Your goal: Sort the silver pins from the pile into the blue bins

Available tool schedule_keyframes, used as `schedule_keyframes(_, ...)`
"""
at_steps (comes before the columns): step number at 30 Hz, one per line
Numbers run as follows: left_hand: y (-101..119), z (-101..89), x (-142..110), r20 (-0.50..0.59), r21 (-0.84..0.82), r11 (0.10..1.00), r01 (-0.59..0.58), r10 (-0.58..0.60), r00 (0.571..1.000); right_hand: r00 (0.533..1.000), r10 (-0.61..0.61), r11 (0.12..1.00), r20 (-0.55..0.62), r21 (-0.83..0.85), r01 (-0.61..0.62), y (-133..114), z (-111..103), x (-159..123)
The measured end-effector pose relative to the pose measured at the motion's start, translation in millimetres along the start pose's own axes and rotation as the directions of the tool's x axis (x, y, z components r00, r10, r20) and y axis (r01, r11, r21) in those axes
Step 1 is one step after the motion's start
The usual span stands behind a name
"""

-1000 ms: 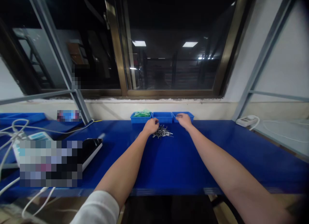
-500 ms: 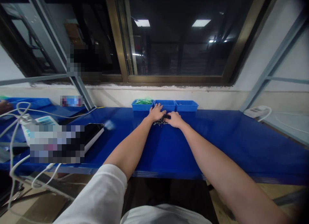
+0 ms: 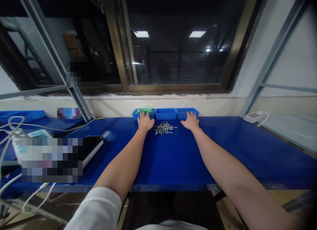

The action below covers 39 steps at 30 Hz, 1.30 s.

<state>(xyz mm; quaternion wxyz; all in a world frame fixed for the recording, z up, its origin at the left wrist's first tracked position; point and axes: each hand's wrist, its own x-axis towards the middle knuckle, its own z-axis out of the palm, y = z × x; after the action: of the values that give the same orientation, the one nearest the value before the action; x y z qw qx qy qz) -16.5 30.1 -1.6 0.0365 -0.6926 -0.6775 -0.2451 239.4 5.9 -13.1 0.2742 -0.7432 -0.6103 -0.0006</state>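
A loose pile of small metal pieces, thin and silvery, perhaps screws or rivets, lies on the blue table between my hands. Left of the pile, my left hand has its fingers spread at the front of a blue bin with green plastic in it. My right hand is open too, its fingers at the front of the right blue bin, where a few small bits show. Between these two bins stands the middle blue bin. Neither hand holds anything.
On the left lie a black-topped device, partly blurred out, and white cables. A white power strip sits at the table's right end. Grey metal posts rise on both sides, with a window behind.
Both hands were together on the metal pile; now they have parted, left hand leftward and right hand rightward, each near an outer bin. The pile is uncovered. The view has tilted up slightly.
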Motion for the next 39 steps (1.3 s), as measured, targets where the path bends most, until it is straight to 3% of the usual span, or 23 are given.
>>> schedule_keyframes(4, -5.1, 3.8, 2.6, 0.153, -0.035, 0.999, 0.017, -0.011, 0.988, 0.994, 0.032, 0.999, 0.108, 0.004, -0.032, 5.2, 4.2, 7.5)
schedule_keyframes(10, -7.5, 3.3, 5.5, 0.198, -0.074, 0.997, -0.001, 0.016, 0.980, 0.986, 0.042, 0.997, 0.160, 0.054, -0.052, 2.9, 2.0, 6.3)
schedule_keyframes(15, 2.9, -4.6, 2.0, 0.121, -0.160, 0.984, -0.082, 0.102, 0.987, 0.997, -0.073, 0.994, -0.024, 0.083, 0.075, -15.8, 0.6, -13.2)
schedule_keyframes(17, 11.1, -9.5, 1.7, 0.117, -0.223, 0.963, -0.150, 0.179, 0.977, 0.988, -0.151, 0.985, 0.042, 0.092, 0.147, -26.5, 0.9, -21.5)
schedule_keyframes(22, 24.1, -12.8, -5.4, 0.311, -0.246, 0.948, -0.201, 0.274, 0.910, 0.942, -0.276, 0.959, 0.192, 0.111, 0.259, -38.2, 5.6, -28.9)
schedule_keyframes(23, 24.9, -10.5, -8.4, 0.295, -0.253, 0.946, -0.205, 0.277, 0.914, 0.941, -0.271, 0.961, 0.200, 0.116, 0.252, -37.7, 7.1, -28.2)
schedule_keyframes(25, 26.1, -3.2, -14.6, 0.166, -0.291, 0.923, -0.250, 0.306, 0.937, 0.942, -0.260, 0.963, 0.214, 0.132, 0.236, -35.7, 10.0, -25.7)
schedule_keyframes(28, 29.4, 8.9, -20.8, 0.053, -0.287, 0.887, -0.363, 0.393, 0.918, 0.936, -0.270, 0.958, 0.227, 0.158, 0.238, -32.9, 12.5, -22.2)
schedule_keyframes(34, 35.3, 19.6, -27.1, 0.116, -0.264, 0.844, -0.467, 0.509, 0.853, 0.958, -0.232, 0.966, 0.171, 0.156, 0.206, -27.5, 8.1, -21.0)
schedule_keyframes(39, 32.9, 20.8, -33.6, 0.145, -0.237, 0.816, -0.527, 0.566, 0.812, 0.940, -0.247, 0.965, 0.234, 0.144, 0.218, -23.6, 4.1, -21.8)
